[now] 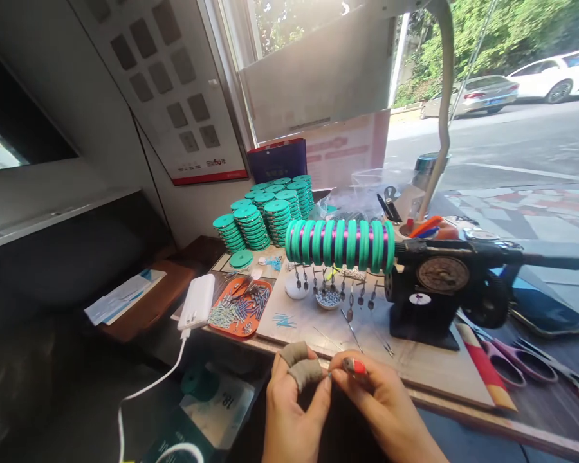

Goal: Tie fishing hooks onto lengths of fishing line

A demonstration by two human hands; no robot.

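Note:
My left hand (296,402) and my right hand (379,395) meet at the table's front edge, both closed in a pinch with the fingertips together. A tiny bluish bit shows between them, too small to name. Beige finger covers (305,373) wrap two fingers of the left hand. At the right index finger sits a red and dark piece (356,366); whether worn or held is unclear. Just beyond the hands, a black hand-cranked winder (441,276) carries a row of green spools (340,244), with several small metal swivels and weights (351,305) hanging on lines beneath.
An orange tray (241,305) holds small tubes and metal pieces. A small bowl of beads (328,298) stands under the spools. Stacked green spools (263,212) fill the back left. A white power bank (196,302) lies left, scissors (521,363) and a phone (550,302) right.

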